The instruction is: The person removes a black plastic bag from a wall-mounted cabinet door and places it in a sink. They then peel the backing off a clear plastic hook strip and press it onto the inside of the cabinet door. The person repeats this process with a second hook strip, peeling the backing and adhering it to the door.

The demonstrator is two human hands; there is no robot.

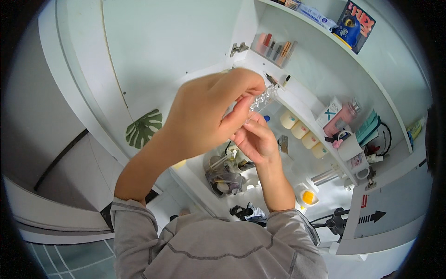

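Note:
In front of the open cabinet, my two hands are raised and close together. My left hand (209, 111) is closed, its thumb and fingers gripping a clear, shiny, faceted piece (264, 98) whose exact kind I cannot make out. Just below, my right hand (259, 142) has its thumb and fingers bent together at the lower end of that piece. The left hand hides much of it. Small slim tubes, including a dark one (271, 79), lie on the shelf ledge behind it.
A clear holder of lipsticks (274, 50) stands on the cabinet shelf (302, 90). Several cream cups (299, 129) line up beneath, with a pink bottle (341, 118) to their right. Below are a grey see-through container (223, 181) and a faucet (325, 176). An open cabinet door (167, 42) is at left.

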